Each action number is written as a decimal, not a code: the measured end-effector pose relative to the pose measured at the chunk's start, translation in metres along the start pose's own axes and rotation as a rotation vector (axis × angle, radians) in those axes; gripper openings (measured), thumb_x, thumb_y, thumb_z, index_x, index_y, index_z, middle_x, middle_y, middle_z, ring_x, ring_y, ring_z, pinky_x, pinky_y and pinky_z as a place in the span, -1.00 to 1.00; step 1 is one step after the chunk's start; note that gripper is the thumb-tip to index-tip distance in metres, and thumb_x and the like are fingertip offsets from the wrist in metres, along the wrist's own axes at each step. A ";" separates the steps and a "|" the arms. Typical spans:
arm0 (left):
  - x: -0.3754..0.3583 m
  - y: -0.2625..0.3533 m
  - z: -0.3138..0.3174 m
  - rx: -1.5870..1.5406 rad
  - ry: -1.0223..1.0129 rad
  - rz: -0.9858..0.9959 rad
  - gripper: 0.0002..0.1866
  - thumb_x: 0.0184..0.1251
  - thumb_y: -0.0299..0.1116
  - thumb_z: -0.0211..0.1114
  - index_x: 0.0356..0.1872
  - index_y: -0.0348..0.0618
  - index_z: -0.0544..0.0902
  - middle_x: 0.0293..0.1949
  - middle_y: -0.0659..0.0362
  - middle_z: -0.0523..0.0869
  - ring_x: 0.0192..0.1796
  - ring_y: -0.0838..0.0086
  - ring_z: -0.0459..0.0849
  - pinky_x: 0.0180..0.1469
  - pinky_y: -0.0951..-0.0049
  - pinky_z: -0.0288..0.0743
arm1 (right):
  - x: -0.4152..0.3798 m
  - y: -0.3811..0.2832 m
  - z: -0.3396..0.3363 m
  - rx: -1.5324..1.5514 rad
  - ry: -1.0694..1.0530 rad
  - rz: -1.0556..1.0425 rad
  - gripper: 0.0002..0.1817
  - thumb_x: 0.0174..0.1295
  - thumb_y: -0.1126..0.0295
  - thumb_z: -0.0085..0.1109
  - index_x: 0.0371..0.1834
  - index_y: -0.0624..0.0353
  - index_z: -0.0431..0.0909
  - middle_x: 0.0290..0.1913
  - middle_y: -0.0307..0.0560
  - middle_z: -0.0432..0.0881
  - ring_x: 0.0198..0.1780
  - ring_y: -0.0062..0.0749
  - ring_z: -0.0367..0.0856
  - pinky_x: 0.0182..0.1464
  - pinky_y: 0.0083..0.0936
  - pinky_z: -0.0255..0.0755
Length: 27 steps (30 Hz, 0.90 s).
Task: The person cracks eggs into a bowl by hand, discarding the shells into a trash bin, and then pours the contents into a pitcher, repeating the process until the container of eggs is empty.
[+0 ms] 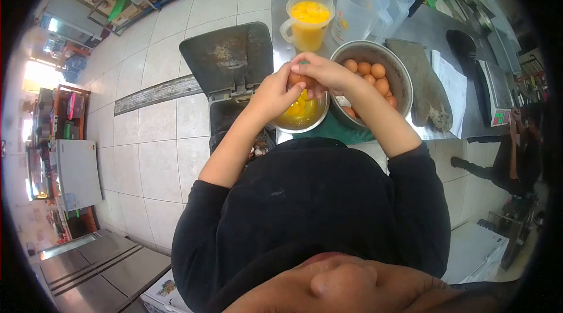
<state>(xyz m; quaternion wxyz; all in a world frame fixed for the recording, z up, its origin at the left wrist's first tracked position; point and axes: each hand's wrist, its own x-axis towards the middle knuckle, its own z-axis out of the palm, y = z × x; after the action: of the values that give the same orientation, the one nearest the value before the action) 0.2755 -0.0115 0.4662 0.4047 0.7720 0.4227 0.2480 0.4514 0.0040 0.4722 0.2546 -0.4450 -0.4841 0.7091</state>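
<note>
Both hands meet around one brown egg [298, 80] above a metal bowl [291, 130] that holds egg yolks and whites. My left hand [275, 91] is closed on the egg's near left side. Fingers of my right hand [324, 71] curl over it from the other side. Whether the shell is cracked is hidden by the fingers. Right of the bowl stands a deep metal pot [404, 72] with several whole brown eggs [378, 71] in it. Behind the hands is a clear jug [309, 34] filled with beaten-looking yellow egg.
An open dark bin [226, 119] with its lid [229, 58] raised stands left of the table. Clear plastic jugs [358, 11] sit at the back. A worn grey mitt [419, 78], papers [448, 93] and a scale [497, 93] lie to the right. Another person [504, 157] stands farther right.
</note>
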 end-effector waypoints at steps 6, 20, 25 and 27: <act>0.000 -0.017 0.010 0.166 -0.063 -0.203 -0.57 0.25 -0.31 -0.06 0.06 -0.41 0.34 -0.16 -0.28 0.57 -0.03 -0.03 0.56 0.04 0.22 0.38 | 0.018 0.031 0.002 -0.196 0.120 -0.162 -0.66 0.02 0.39 0.27 -0.14 0.24 0.42 -0.34 -0.10 0.58 -0.43 -0.53 0.61 -0.41 -0.62 0.55; 0.012 -0.064 0.025 -0.080 -0.048 -0.182 -0.64 0.22 -0.43 -0.17 -0.02 -0.38 0.41 -0.36 -0.03 0.58 -0.27 0.26 0.58 -0.13 0.33 0.42 | 0.034 0.041 0.003 -0.267 0.243 -0.134 -0.72 -0.06 0.40 0.29 -0.28 0.32 0.53 -0.45 -0.05 0.61 -0.54 -0.51 0.59 -0.51 -0.62 0.48; 0.006 -0.059 0.018 0.128 0.042 -0.071 -0.63 0.18 -0.42 -0.14 0.00 -0.35 0.38 -0.29 -0.18 0.59 -0.14 0.07 0.59 -0.05 0.23 0.40 | 0.028 0.036 -0.005 -0.730 0.182 -0.367 -0.68 -0.08 0.51 0.25 -0.17 0.21 0.55 -0.33 -0.11 0.63 -0.31 -0.43 0.63 -0.27 -0.50 0.50; 0.001 -0.046 0.008 0.253 -0.109 -0.129 -0.67 0.15 -0.38 -0.07 -0.10 -0.38 0.39 -0.20 -0.27 0.56 -0.09 -0.05 0.55 -0.02 0.15 0.38 | 0.025 0.035 -0.011 -0.928 0.100 -0.459 -0.67 -0.09 0.49 0.25 -0.16 0.17 0.56 -0.28 -0.10 0.62 -0.25 -0.34 0.61 -0.20 -0.45 0.47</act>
<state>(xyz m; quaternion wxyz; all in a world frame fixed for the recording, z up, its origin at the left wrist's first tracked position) 0.2607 0.0003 0.4235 0.3416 0.8005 0.4765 0.1239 0.4516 0.0151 0.4294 0.2023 -0.4265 -0.8200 0.3236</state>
